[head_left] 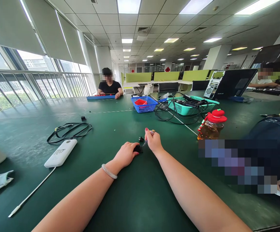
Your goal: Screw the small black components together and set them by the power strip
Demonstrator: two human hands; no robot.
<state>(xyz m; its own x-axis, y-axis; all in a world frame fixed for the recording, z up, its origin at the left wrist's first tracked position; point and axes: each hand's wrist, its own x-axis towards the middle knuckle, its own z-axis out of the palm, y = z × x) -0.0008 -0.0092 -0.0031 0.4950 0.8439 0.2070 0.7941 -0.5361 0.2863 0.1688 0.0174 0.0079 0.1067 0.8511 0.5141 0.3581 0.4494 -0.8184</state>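
My left hand (125, 155), with a pale bangle at the wrist, rests on the green table, its fingers closed on a small black part (138, 149) whose exact kind is too small to make out. Just to the right, my right hand (154, 141) grips what looks like a small screwdriver (152, 131). Its thin metal shaft slants down and left toward the black part; whether the tip touches is unclear. Another little black piece (141, 139) lies on the table just beyond, between both hands.
Left of me lie a white power bank (61, 153) with its cable and a coiled black cord (68, 132). A blue basket (145, 107), a teal basket (188, 109) heaped with cables, and a red-lidded jar (212, 127) stand ahead and right. A person sits across the table.
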